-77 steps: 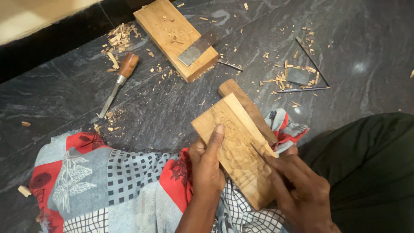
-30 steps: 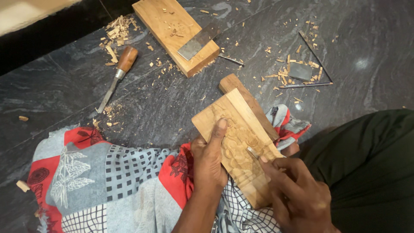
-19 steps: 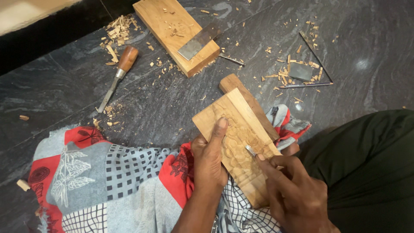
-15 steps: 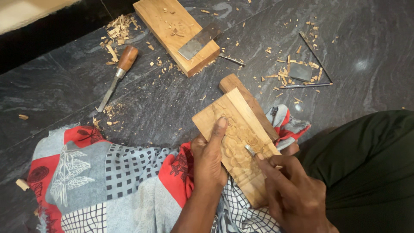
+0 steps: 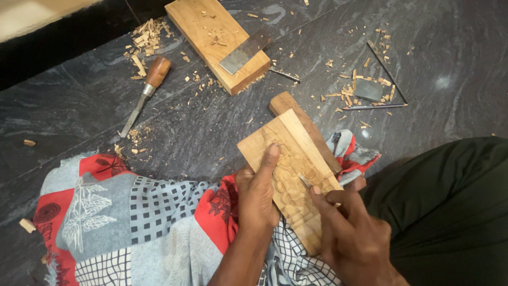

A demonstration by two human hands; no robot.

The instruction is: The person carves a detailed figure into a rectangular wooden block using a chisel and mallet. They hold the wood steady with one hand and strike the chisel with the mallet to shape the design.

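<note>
1. Carving in progress: right hand (image 5: 352, 233) is closed around a small carving tool (image 5: 305, 182), tip set into the relief pattern on the wooden panel (image 5: 288, 167).
2. Left hand (image 5: 257, 193) is pressed on the panel's left edge, fingers together, one finger stretched up along the carved band; it grips nothing, only pins the work.
3. Panel lies tilted on a patterned cloth (image 5: 132, 212) over the lap, its upper end resting on a second wood strip (image 5: 296, 119), above the dark stone floor (image 5: 211, 132).
4. Judgement: keep cuts shallow and directed away from the bracing finger, which sits just beside the tip.
5. Judgement: the panel's right edge is near the tool; a slip would run off toward the dark trouser leg (image 5: 450, 201).
6. Open floor lies ahead, between the panel and the chisel (image 5: 145, 87) and the wood block (image 5: 217, 42); thin metal tools (image 5: 378, 100) lie to the upper right, well apart.
</note>
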